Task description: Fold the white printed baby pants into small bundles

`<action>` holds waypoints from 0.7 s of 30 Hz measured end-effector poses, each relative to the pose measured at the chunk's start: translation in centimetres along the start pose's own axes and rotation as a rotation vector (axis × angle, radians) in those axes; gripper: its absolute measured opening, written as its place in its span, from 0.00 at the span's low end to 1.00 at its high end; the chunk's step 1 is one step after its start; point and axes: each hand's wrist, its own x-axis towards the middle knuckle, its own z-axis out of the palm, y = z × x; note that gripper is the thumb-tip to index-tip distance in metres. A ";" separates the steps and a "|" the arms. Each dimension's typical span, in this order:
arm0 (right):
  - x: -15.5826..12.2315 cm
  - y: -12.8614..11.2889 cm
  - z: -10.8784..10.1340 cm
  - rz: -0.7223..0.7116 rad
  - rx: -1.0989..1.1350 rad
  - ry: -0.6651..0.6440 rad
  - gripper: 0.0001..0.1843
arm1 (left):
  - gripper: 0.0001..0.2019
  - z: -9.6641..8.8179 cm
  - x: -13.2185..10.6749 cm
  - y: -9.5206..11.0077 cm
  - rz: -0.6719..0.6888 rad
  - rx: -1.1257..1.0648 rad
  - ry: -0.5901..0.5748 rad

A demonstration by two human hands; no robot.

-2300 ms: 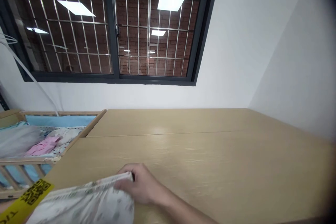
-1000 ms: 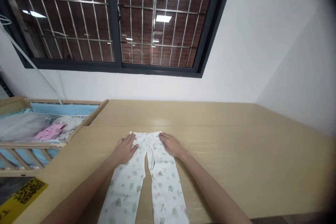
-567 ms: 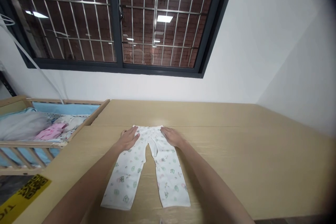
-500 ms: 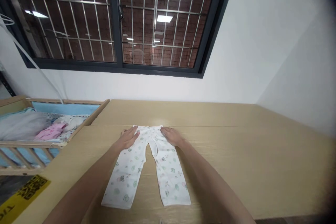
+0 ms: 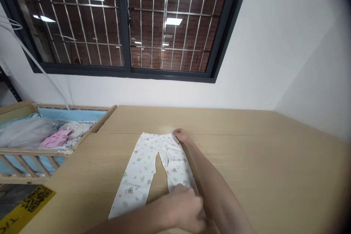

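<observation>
- To my right the table (image 5: 260, 161) lies bare out to the wall (image 5: 315, 80), with wide room for a hand to pass.
- Beyond the trousers (image 5: 153, 164), bare tabletop runs back to the wall.
- On my left the crib (image 5: 35, 151) butts against the table edge, its rail blocking low passage.

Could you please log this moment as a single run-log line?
right hand: at waistband corner of baby trousers | left hand: on right leg hem | trousers: flat on table
</observation>
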 end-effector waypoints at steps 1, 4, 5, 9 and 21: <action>0.0 0.0 0.1 0.017 0.002 -0.001 0.07 | 0.21 0.7 0.4 0.7 0.006 -0.015 -0.013; -0.3 -0.3 0.2 0.051 0.003 -0.014 0.06 | 0.22 2.1 1.5 1.3 -0.036 -0.051 -0.006; -0.4 -0.4 0.3 0.059 0.001 -0.019 0.06 | 0.21 2.3 1.8 1.3 -0.056 -0.038 -0.013; -0.5 -0.7 0.8 0.070 -0.028 -0.017 0.06 | 0.17 2.6 2.4 1.1 -0.091 0.032 -0.072; -1.5 -0.1 -4.0 0.061 -0.101 0.048 0.07 | 0.17 4.2 2.9 2.3 -0.081 -0.272 0.129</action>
